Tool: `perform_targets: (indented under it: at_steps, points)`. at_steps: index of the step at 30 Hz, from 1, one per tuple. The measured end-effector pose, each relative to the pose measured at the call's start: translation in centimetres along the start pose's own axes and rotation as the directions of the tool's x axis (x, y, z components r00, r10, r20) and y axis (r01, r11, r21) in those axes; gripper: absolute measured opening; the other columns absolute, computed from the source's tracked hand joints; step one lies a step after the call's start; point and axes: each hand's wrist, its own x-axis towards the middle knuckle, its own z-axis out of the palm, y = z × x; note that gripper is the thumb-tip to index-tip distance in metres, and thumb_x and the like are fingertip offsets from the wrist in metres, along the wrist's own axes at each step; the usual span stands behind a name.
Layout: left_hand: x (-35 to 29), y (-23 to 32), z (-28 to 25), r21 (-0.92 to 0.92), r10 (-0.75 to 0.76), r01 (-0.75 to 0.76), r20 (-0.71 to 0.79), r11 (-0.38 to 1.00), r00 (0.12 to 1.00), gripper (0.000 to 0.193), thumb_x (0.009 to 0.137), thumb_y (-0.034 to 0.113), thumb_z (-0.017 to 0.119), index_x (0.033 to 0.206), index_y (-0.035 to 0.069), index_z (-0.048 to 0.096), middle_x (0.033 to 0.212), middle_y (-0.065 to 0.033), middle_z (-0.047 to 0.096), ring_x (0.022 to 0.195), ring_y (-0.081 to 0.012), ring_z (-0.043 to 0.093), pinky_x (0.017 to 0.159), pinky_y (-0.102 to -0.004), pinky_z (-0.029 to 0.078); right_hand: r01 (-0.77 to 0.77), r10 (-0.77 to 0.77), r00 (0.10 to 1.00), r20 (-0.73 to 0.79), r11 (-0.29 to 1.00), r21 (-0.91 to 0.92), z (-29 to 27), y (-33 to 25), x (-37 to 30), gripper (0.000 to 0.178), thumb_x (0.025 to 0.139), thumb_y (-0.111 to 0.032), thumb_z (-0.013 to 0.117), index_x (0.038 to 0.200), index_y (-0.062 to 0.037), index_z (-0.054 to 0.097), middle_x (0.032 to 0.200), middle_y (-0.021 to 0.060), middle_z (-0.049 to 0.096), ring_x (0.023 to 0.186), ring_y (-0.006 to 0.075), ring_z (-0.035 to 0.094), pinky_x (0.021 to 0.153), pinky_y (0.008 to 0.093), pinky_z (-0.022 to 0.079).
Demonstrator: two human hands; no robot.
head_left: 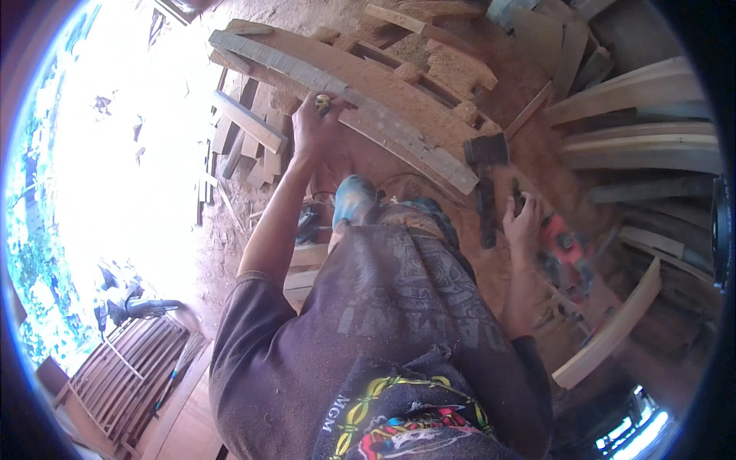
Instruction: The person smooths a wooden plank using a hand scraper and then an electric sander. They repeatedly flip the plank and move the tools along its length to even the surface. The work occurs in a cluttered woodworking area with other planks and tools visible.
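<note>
My left hand [313, 126] is closed around a small yellow-and-black tape measure [323, 103], at the edge of a long grey-brown plank [360, 103]. The plank lies slanted across sawdust-covered timber. On the right, my right hand [523, 222] has its fingers curled round a short dark object [519, 201] whose kind I cannot make out. Just left of that hand is a dark mallet [486, 184], its head near the plank's right end. A red-and-black power tool [566, 244] lies beside my right wrist.
Curved boards [644, 146] are stacked along the right side, and a loose curved piece [613, 330] lies nearer. Offcuts [249, 123] sit left of the plank. A slatted wooden panel [126, 376] is at the lower left. My shoe [354, 198] stands close to the plank.
</note>
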Motion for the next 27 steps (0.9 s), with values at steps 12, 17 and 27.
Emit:
perform_targets:
  at_steps: [12,17,27]
  points:
    - [-5.4,2.9,-0.7,-0.334,-0.001,0.128,0.354,0.934,0.935,0.034,0.095,0.026,0.082,0.118,0.002,0.074,0.086,-0.0010,0.072,0.067,-0.0077,0.061,0.058,-0.0243,0.048,-0.456,-0.051,0.887,0.459,0.063,0.888,-6.0,-14.8,2.8,0.035,0.112,-0.028,0.041,0.125,-0.0020,0.061,0.094,0.0065,0.063,0.080,0.0127,0.061,0.065,0.0266,0.048]
    - [-5.2,8.3,-1.5,-0.319,-0.001,0.352,0.740,0.880,0.672,0.037,0.097,0.021,0.081,0.123,-0.002,0.073,0.100,-0.0053,0.076,0.090,-0.0103,0.070,0.078,-0.0292,0.057,-0.593,-0.215,0.795,0.567,-0.082,0.801,-5.7,-22.7,3.1,0.040,0.113,-0.029,0.039,0.132,-0.0008,0.060,0.096,0.0070,0.063,0.084,0.0136,0.061,0.069,0.0278,0.049]
    - [0.1,3.2,-4.1,-0.249,0.061,0.340,0.875,0.907,0.480,0.026,0.096,0.020,0.081,0.114,0.003,0.073,0.090,-0.0041,0.076,0.077,-0.0082,0.068,0.062,-0.0231,0.050,-0.802,-0.268,0.595,0.758,-0.130,0.583,-1.7,-30.5,3.0,0.042,0.115,-0.038,0.045,0.127,-0.0023,0.062,0.097,0.0059,0.067,0.084,0.0120,0.063,0.073,0.0277,0.049]
